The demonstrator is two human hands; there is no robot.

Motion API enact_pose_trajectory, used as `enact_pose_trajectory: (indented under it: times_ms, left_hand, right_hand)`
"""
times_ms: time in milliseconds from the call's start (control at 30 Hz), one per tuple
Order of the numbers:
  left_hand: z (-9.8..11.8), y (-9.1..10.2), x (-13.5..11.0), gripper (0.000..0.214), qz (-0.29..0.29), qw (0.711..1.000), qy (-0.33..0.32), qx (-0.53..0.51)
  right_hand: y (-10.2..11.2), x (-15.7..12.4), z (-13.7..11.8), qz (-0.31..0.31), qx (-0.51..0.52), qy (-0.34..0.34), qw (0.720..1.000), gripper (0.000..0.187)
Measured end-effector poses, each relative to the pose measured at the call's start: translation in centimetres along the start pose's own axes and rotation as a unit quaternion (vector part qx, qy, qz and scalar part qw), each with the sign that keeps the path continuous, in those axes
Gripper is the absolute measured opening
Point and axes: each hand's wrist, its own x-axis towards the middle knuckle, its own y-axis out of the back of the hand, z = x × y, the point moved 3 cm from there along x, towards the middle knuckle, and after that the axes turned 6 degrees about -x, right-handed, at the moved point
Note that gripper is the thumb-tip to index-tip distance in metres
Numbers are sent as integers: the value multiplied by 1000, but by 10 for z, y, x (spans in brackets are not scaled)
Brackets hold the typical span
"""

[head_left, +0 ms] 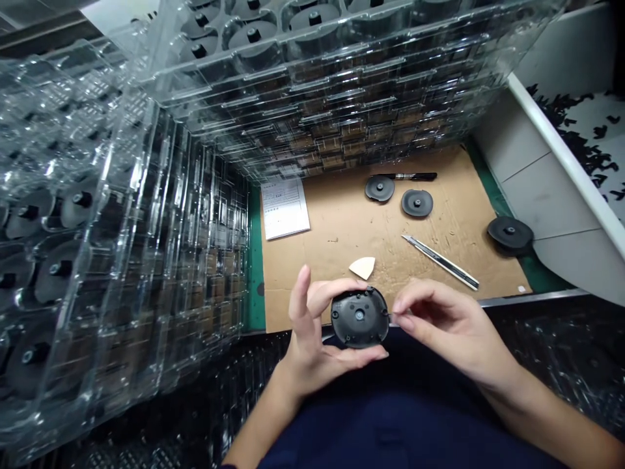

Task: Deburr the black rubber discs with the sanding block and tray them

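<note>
Black plastic disc [360, 318], its holed face upward, held in the curled left hand [312, 345], thumb and fingers gripping the edge; right hand [449, 322] pinching the rim between thumb and forefinger. From the head view, just beyond: cream triangular pick [362, 267] and snap-off utility knife [439, 262] on brown cardboard [332, 260]; farther off, another disc [416, 202] and black marker [410, 176]; stacked clear plastic trays [317, 124] alongside.

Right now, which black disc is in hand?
The disc cupped in the left hand, right fingertips on its rim; two others lie on the cardboard, one on the green mat.
</note>
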Motion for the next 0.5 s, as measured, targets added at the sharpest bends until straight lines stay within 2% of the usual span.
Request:
enact_pose_trajectory:
  times_ms: [133, 300, 500]
  left_hand:
    - [4, 0, 3, 123, -5, 999, -17, 39]
    - [12, 0, 4, 122, -9, 988, -66, 136]
    - [13, 4, 5, 118, -28, 968, -111, 222]
  right_hand:
    - [0, -1, -8, 14, -105, 46, 993, 17]
    - [-1, -2, -13, 28, -143, 38, 989, 17]
    - [-2, 1, -18, 16, -182, 23, 983, 16]
